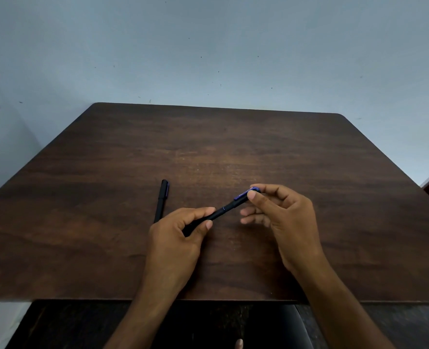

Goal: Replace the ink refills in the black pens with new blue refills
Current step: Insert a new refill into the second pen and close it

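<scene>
Pen [224,207] held above table [309,172] between both hands: left hand [178,238] grips the barrel, right hand [281,217] pinches the capped end by its blue clip. Second pen [161,200] lies just beyond the left hand.

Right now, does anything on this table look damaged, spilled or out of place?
Nothing stands out. The left hand and right hand hold one capped black pen above the wooden table; a second black pen lies flat beside the left hand. No blue refills are in view.
</scene>
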The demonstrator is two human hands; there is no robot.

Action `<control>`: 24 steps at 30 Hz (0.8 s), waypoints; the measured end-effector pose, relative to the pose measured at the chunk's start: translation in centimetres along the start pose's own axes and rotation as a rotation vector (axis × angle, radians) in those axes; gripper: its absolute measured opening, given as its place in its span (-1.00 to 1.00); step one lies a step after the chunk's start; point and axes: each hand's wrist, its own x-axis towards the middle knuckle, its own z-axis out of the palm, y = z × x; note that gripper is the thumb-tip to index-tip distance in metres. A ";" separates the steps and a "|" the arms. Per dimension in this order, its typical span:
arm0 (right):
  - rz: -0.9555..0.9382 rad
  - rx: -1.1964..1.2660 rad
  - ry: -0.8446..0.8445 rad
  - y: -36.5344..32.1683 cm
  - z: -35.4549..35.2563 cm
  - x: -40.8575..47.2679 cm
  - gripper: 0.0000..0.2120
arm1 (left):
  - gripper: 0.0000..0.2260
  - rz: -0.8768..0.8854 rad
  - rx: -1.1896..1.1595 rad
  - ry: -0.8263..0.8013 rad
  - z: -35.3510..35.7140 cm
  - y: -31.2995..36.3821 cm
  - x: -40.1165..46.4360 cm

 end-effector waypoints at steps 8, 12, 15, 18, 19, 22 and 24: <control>-0.063 -0.094 -0.011 0.4 0.5 -0.3 -0.88 | -0.84 -0.041 -0.020 0.003 0.0 0.1 0.1; -0.059 -0.036 0.010 0.7 1.1 -0.7 -0.89 | -0.85 -0.087 -0.037 0.032 -0.1 0.0 0.1; -0.051 -0.016 0.017 0.8 1.4 -0.9 -0.89 | -0.82 -0.094 -0.037 0.052 -0.1 0.0 0.2; -0.044 0.010 0.024 0.7 1.6 -0.9 -0.90 | -0.78 -0.096 -0.023 0.046 -0.2 0.1 0.2; -0.043 0.016 0.028 0.7 1.6 -0.9 -0.90 | -0.78 -0.099 -0.019 0.043 -0.2 0.1 0.2; -0.039 0.016 0.037 0.9 1.9 -1.0 -0.90 | -0.78 -0.098 -0.002 0.044 -0.3 0.0 0.2; -0.028 0.023 0.038 1.1 2.1 -1.0 -0.89 | -0.77 -0.100 0.004 0.053 -0.3 0.0 0.2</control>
